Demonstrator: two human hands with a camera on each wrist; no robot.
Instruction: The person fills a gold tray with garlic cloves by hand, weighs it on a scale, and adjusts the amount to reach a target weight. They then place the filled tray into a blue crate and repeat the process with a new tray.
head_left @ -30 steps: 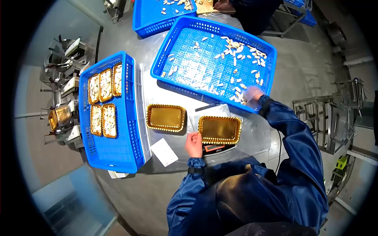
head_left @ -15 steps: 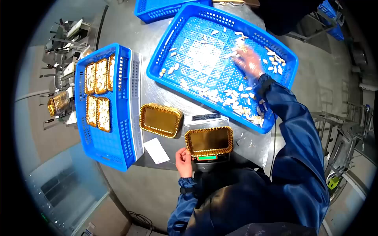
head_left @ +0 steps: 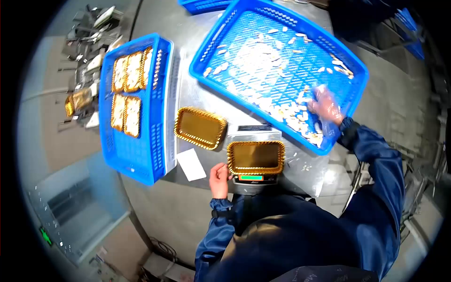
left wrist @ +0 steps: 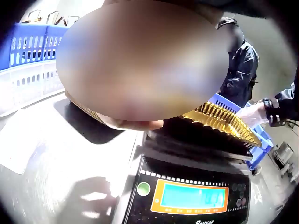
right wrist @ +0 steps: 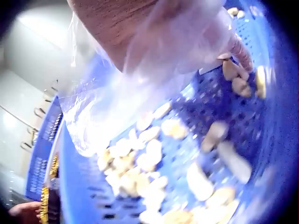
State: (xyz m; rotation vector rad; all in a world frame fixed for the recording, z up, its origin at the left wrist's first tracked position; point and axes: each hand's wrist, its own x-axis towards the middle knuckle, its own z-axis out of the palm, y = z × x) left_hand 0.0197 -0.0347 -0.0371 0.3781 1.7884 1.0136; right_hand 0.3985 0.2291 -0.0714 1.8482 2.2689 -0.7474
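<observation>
My right hand (head_left: pixel 326 105), in a clear plastic glove, reaches into the large blue crate (head_left: pixel 350 77). Its fingers are extended low over the perforated floor, at some pale oblong food pieces (right wrist: pixel 236 74). More pale pieces (head_left: pixel 286 115) are heaped along the near wall. In the head view, my left hand (head_left: pixel 219 181) stands with loosely bent fingers right at the near left corner of a gold fluted tray (head_left: pixel 256 157). This tray sits on a scale (left wrist: pixel 135 200) with a lit display; no pieces show in it. In the left wrist view a blur hides most of the left hand.
Left of the scale are stacked gold trays (head_left: pixel 201 127) and a white card (head_left: pixel 191 164). Farther left, a blue crate (head_left: pixel 157 117) holds several filled gold trays (head_left: pixel 133 115). Another blue crate (head_left: pixel 202 5) stands at the back. A person (left wrist: pixel 240 70) is beyond the table.
My right hand has moved from the crate's near right corner to its middle, then back toward the near right side. More pieces lie along the near wall. The left hand stays by the tray.
</observation>
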